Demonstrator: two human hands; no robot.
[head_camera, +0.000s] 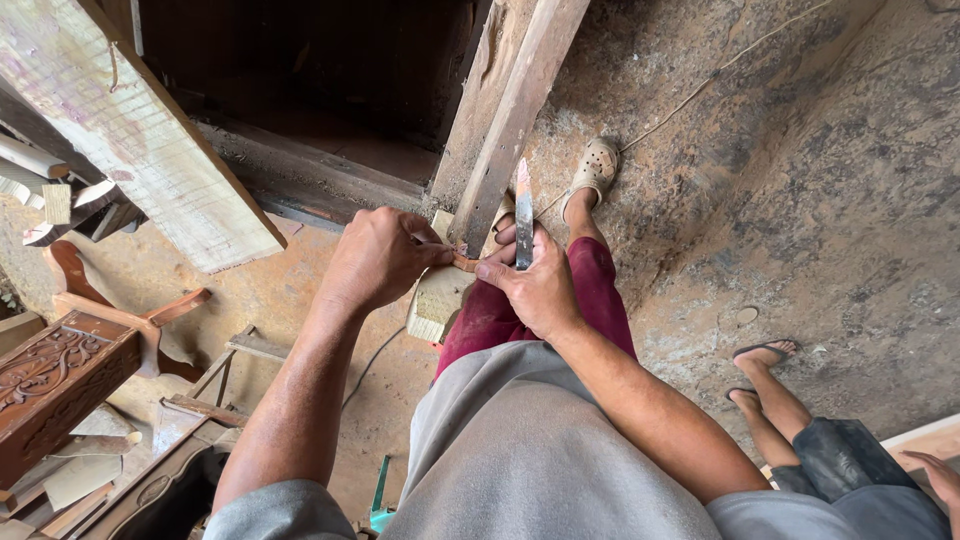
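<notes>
A woodworking workshop, probably: a carved wooden panel lies on the dusty floor, with rough planks above it and offcuts beside it.

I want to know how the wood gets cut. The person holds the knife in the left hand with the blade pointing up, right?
Not quite. The head view shows the knife in the right hand, blade pointing up. The left hand pinches a small piece of wood beside it.
</notes>
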